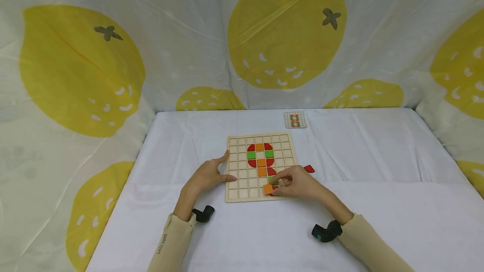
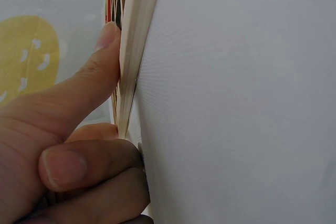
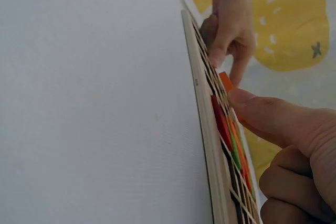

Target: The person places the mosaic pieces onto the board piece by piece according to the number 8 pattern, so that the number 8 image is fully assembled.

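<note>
A wooden grid board [image 1: 242, 194] lies flat on the white cloth. Set into its squares are red rounded tiles [image 1: 268, 162], green square tiles [image 1: 269, 153] and orange square tiles [image 1: 259, 147]. Between thumb and index finger, my right hand [image 1: 300, 183] pinches an orange square tile [image 1: 268, 189] at the board's near edge; a red tile and a green one are partly covered there. My left hand [image 1: 207, 175] steadies the board's left side. Its thumb [image 2: 100, 61] lies against the rim and the index finger touches the edge further back.
Beyond the board lies a small pattern card [image 1: 295, 119] with a similar coloured figure. A loose red tile [image 1: 309, 168] sits on the cloth just right of the board. White fabric printed with lemons [image 1: 287, 32] hangs around the table [image 1: 359, 146].
</note>
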A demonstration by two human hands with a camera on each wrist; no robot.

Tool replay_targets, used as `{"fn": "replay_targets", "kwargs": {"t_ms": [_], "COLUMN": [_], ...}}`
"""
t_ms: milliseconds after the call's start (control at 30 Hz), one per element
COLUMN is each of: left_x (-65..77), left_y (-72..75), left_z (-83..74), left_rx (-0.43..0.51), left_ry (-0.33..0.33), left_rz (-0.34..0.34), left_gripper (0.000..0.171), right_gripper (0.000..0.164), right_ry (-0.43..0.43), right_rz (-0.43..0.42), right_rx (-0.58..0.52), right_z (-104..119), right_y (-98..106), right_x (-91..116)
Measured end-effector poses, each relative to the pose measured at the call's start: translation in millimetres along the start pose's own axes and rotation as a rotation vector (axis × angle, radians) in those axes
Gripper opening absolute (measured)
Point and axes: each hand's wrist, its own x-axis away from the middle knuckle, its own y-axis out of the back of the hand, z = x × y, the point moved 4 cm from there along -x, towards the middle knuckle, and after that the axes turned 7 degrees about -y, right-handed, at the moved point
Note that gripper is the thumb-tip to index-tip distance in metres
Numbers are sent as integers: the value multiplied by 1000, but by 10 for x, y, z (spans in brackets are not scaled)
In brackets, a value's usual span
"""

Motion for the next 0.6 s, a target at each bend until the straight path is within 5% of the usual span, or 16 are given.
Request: {"fn": "replay_targets", "kwargs": {"t_ms": [600], "left_x": [11], "left_y": [7], "left_z": [-11], "left_rx": [-6], "left_ry": [1], "left_rz": [4], "left_gripper": [101], "right_gripper": [23], "right_ry": [-8], "right_rz": [2], "right_rx": [21], "right_z": [43], "right_y": [-135], "right_x": [9]}}
